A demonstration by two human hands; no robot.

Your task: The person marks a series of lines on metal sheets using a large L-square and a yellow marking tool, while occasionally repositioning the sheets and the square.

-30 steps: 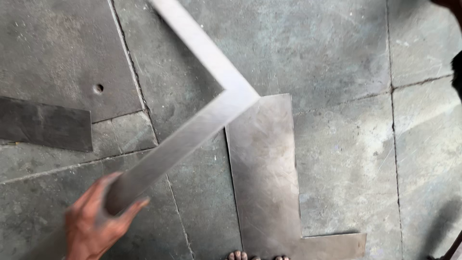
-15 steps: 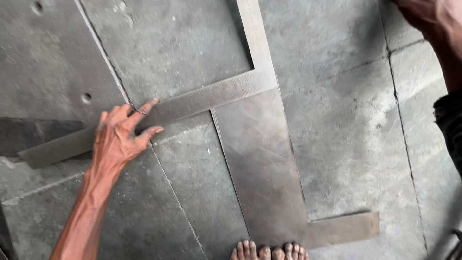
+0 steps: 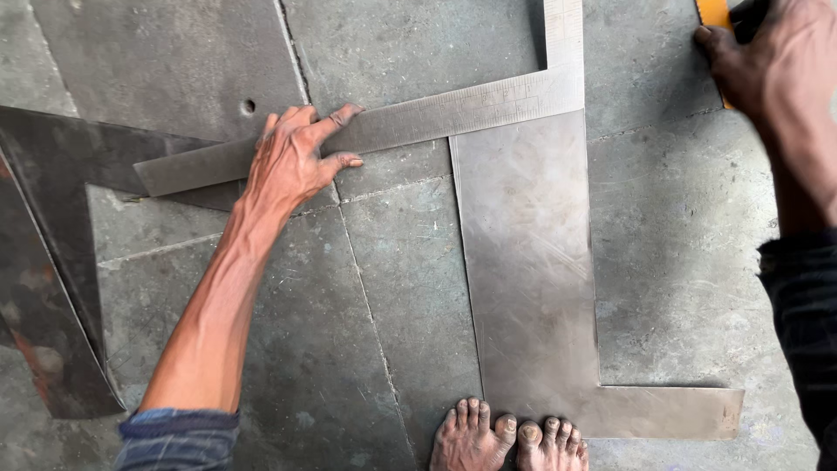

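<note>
Your left hand point(image 3: 292, 161) now lies spread and flat on the square point(image 3: 410, 126), no longer gripping its end; the square has come down onto the floor, its corner at the plate's point(image 3: 527, 262) top edge. Your right hand point(image 3: 772, 57) pinches something yellow point(image 3: 713, 12).

No packages, labels, signs or screens are visible in the head view. The visible surfaces are bare metal and stone, with no wrapper, sticker, placard or display on them.
</note>
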